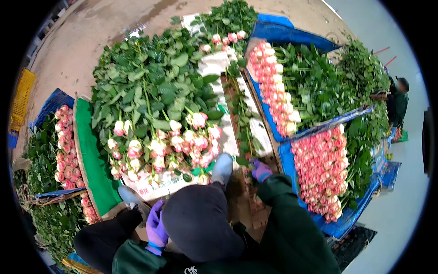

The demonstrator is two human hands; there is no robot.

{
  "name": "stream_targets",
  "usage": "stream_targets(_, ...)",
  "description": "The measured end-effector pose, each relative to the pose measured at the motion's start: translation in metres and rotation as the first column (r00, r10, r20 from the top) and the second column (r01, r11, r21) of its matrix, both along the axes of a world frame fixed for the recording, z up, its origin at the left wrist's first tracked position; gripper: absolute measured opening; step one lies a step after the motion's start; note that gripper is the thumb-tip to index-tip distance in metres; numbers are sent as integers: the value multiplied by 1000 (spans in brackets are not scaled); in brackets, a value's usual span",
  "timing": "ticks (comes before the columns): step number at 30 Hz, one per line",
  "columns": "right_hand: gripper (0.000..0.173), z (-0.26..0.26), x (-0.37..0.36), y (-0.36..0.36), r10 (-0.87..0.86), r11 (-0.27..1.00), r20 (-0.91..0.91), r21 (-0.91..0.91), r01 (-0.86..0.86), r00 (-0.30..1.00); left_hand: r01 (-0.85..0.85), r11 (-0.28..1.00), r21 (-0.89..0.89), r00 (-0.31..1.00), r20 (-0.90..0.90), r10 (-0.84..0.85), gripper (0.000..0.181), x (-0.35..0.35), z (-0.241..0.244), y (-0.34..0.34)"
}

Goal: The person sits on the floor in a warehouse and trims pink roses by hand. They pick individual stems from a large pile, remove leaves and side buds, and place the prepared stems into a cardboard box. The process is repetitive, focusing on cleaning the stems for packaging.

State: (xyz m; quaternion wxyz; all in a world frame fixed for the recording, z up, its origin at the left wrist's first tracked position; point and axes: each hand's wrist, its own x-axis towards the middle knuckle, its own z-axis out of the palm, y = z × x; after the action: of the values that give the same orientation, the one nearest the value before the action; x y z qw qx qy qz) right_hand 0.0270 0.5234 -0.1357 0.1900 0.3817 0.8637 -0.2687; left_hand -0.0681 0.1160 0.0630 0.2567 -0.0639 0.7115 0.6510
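Note:
My right hand, in a purple glove, is at the lower end of a leafy green rose stem that lies along a wooden slatted surface; its fingers are bent around or beside the stem, and the grip is partly hidden. My left hand, also gloved in purple, rests against my knee, with no flower visible in it. Before me lies a large heap of pink and white roses, blooms towards me and leaves away. White printed sacking shows beneath them.
On the right, blue-lined bins hold dense rows of pink roses. A green panel stands left, with more roses beyond it. A yellow crate is far left. Another person stands far right.

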Motion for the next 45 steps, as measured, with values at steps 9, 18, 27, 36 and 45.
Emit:
stream_targets(9, 50, -13, -3, 16, -463, 645, 174, -607, 465, 869, -33, 977, 210, 992, 129, 6, 46, 4, -22, -19)
stream_targets(18, 46, -34, 6, 12, -548, 514, 200, -686, 515, 813, 154, 984, -91, 986, -56, -159, 43, 0, -1, -7)
stream_targets(27, 34, 108, 51, -3, -81, 996, -428, -58, 62, 900, 33, 999, -41, 996, -80, -36, 31, -17, 25, 12)
stream_targets(36, 29, 393, -181, -97, 317, 927, -858, 192, -321, 403, 328, 933, -148, 717, -604, -348, 45, -106, 168, 98)
stream_targets(45, 58, 476, -262, -304, 107, 394, -957, -210, -895, 271, -213, 934, 287, 826, -457, 329, 22, -184, 256, -102)
